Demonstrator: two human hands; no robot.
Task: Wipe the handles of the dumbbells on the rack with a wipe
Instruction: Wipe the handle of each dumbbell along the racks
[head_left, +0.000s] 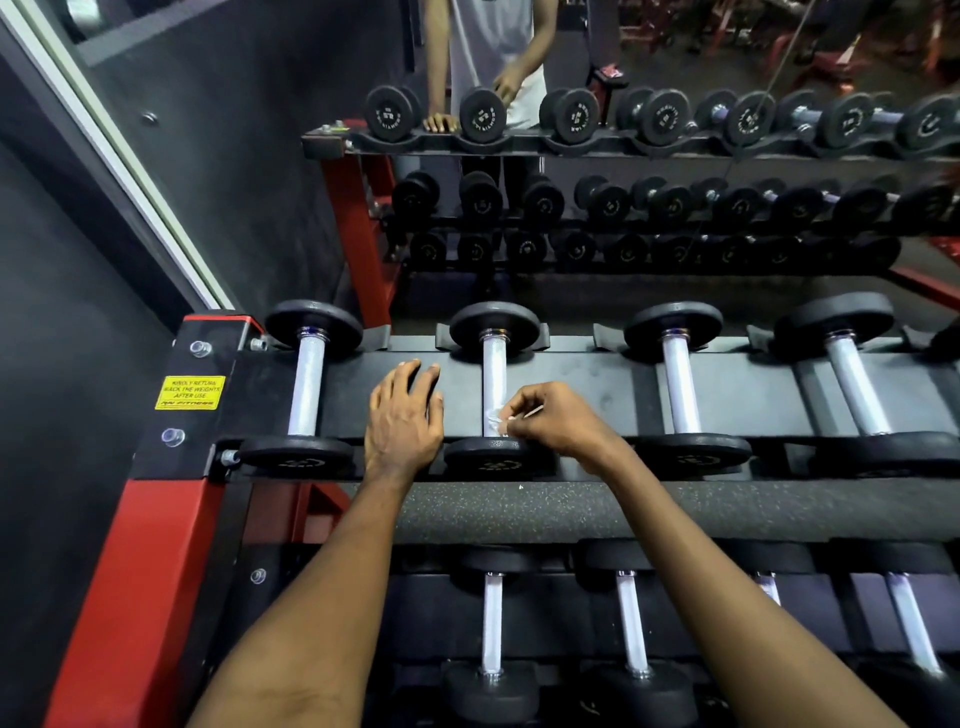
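Right hand (550, 421) pinches a small crumpled white wipe (496, 420) against the near end of the silver metal handle (493, 371) of the second black dumbbell (493, 325), whose length runs straight away from the person; left hand (405, 415) rests flat on the black rack (597, 384) beside it.

The rack (582, 387) has a flat black top shelf and red legs. Four dumbbells (678, 322) lie side by side on the top shelf. Each one has round black ends and a shiny silver bar that runs from the rack's front to its back. More of them lie on the rack's lower shelf. The wipe (492, 420) is small, white and crumpled. It sits on the handle (493, 371) of the second one from the rack's left end, near the front, pinched by the right hand (556, 421).
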